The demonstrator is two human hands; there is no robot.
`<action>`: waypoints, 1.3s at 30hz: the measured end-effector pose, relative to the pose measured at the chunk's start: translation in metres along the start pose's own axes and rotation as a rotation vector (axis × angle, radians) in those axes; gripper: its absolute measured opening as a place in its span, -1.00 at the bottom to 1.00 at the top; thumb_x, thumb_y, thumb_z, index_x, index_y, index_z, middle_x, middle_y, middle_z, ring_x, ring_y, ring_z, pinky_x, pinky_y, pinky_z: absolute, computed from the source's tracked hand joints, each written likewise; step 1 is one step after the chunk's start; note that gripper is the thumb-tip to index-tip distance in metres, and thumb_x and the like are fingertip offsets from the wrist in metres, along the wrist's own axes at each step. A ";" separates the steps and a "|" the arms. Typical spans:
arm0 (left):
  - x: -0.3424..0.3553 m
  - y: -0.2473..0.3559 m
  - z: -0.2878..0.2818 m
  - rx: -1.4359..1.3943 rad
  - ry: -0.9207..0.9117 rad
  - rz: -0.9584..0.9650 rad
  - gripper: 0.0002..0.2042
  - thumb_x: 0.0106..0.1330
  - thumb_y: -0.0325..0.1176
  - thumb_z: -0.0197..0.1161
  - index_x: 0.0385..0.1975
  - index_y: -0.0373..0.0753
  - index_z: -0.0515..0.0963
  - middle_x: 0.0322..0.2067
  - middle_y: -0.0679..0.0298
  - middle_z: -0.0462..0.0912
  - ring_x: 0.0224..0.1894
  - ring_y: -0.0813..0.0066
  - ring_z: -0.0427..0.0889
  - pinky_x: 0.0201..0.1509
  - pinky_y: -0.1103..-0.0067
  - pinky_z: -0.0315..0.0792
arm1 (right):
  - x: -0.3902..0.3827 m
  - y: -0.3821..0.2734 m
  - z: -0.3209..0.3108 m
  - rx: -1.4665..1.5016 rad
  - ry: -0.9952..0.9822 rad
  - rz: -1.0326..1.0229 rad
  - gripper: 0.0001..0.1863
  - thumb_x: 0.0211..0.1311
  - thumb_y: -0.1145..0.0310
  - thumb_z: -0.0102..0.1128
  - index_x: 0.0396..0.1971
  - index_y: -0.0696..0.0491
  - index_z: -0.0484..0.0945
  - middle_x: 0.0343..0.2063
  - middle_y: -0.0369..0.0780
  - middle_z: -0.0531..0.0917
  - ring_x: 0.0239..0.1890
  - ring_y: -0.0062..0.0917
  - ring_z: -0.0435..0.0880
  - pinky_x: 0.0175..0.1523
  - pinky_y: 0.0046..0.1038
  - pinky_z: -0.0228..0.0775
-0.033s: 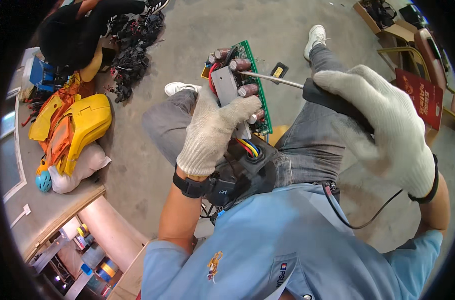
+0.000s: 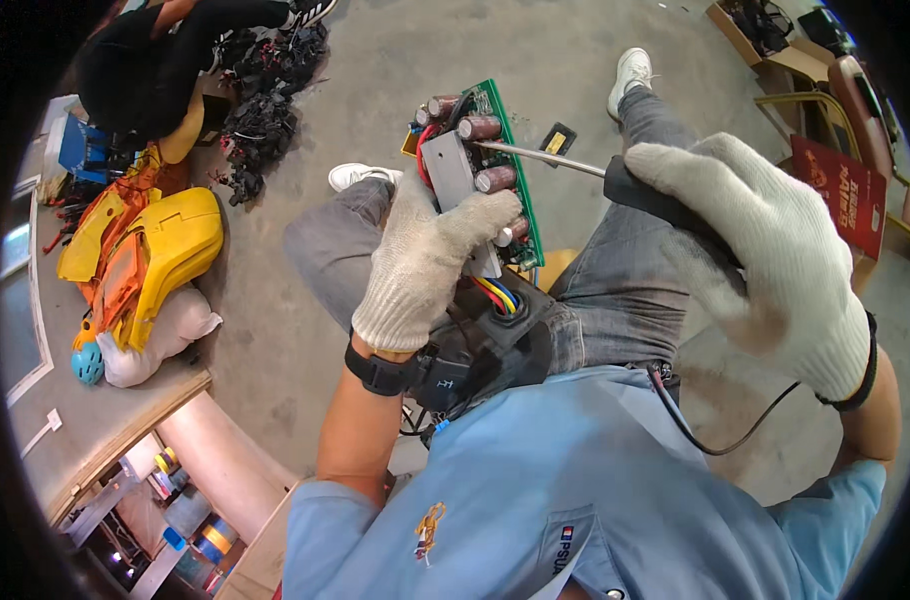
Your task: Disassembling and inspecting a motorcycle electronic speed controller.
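Note:
My left hand (image 2: 425, 250), in a white knitted glove, grips a circuit board (image 2: 528, 200) by its grey metal heatsink (image 2: 447, 170). The board is green, with several brown cylindrical capacitors (image 2: 496, 179) along it, and stands tilted over my lap. My gloved right hand (image 2: 765, 230) is closed round the black handle of a screwdriver (image 2: 665, 195). Its metal shaft points left across the board's edge, and the tip is among the capacitors; whether it touches anything I cannot tell. Red, yellow and blue wires (image 2: 497, 294) run from a black housing (image 2: 495, 340) below the board.
A small black part with a yellow label (image 2: 558, 138) lies on the floor ahead. Yellow plastic shells (image 2: 175, 250) and a heap of black parts (image 2: 265, 100) are at left, near another person (image 2: 140, 75). A red box (image 2: 840, 195) and a chair (image 2: 860, 110) stand at right.

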State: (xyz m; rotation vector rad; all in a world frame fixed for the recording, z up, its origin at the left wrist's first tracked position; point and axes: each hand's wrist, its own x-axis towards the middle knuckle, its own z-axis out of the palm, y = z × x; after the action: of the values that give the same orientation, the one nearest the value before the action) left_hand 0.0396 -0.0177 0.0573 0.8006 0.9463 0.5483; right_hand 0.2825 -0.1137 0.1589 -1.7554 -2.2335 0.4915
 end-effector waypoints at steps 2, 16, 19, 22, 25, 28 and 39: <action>0.004 -0.001 0.002 -0.041 -0.027 -0.017 -0.41 0.28 -0.61 0.30 0.31 -0.13 0.32 -0.05 0.42 0.45 -0.17 0.64 0.50 -0.17 0.55 0.53 | -0.004 -0.001 0.005 -0.060 -0.011 0.035 -0.36 -0.03 0.63 0.30 0.18 0.07 0.57 -0.23 -0.07 0.65 -0.26 -0.10 0.73 -0.15 -0.25 0.58; 0.006 -0.008 0.027 0.051 0.054 0.349 -0.29 0.08 -0.72 0.38 0.23 -0.21 0.20 -0.09 0.29 0.42 -0.16 0.56 0.45 -0.07 0.55 0.52 | -0.014 0.035 -0.003 1.238 -0.441 0.736 -0.55 0.46 0.00 0.22 -0.20 0.17 0.70 -0.43 -0.32 0.65 -0.45 -0.71 0.58 -0.36 -0.61 0.44; -0.002 -0.014 0.024 0.332 0.191 0.334 -0.31 0.08 -0.58 0.48 0.16 -0.29 0.19 -0.12 0.26 0.51 -0.15 0.55 0.52 -0.07 0.56 0.53 | -0.029 0.042 0.016 1.239 -0.382 0.628 -0.65 0.51 0.16 0.18 -0.27 0.19 0.65 -0.46 -0.36 0.62 -0.49 -0.74 0.49 -0.39 -0.60 0.34; -0.006 -0.011 0.023 0.370 0.195 0.324 -0.34 0.12 -0.39 0.49 0.13 -0.31 0.21 -0.10 0.23 0.53 -0.12 0.50 0.59 -0.06 0.51 0.56 | -0.028 0.037 0.012 1.230 -0.406 0.661 -0.65 0.49 0.19 0.17 -0.18 0.23 0.66 -0.45 -0.36 0.63 -0.50 -0.74 0.50 -0.41 -0.59 0.34; -0.005 -0.026 0.021 0.366 0.201 0.367 -0.58 0.32 -0.18 0.33 0.00 -0.18 0.28 -0.17 0.26 0.46 -0.18 0.43 0.50 -0.15 0.41 0.47 | -0.028 0.037 0.010 1.171 -0.440 0.653 -0.63 0.47 0.22 0.16 -0.08 0.27 0.66 -0.43 -0.34 0.65 -0.50 -0.75 0.52 -0.43 -0.58 0.34; -0.007 -0.027 0.021 0.364 0.207 0.393 -0.68 0.45 -0.04 0.22 -0.09 -0.09 0.33 -0.23 0.29 0.41 -0.21 0.39 0.44 -0.20 0.35 0.41 | -0.031 0.042 0.017 1.148 -0.445 0.597 -0.62 0.42 0.28 0.15 -0.02 0.31 0.65 -0.43 -0.32 0.67 -0.50 -0.72 0.55 -0.42 -0.56 0.37; -0.014 -0.038 0.016 0.110 0.153 0.101 -0.37 0.43 0.36 0.04 0.23 -0.02 0.35 -0.02 0.16 0.43 0.00 0.21 0.47 -0.07 0.14 0.53 | -0.045 0.030 0.029 0.782 -0.309 0.475 -0.69 0.27 0.43 0.21 -0.06 0.28 0.66 -0.48 -0.14 0.70 -0.48 -0.52 0.65 -0.28 -0.43 0.52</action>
State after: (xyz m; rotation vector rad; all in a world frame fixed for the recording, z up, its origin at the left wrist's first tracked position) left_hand 0.0492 -0.0554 0.0392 0.9191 1.0883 0.6571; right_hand 0.3081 -0.1542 0.1202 -1.7903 -1.4010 1.5690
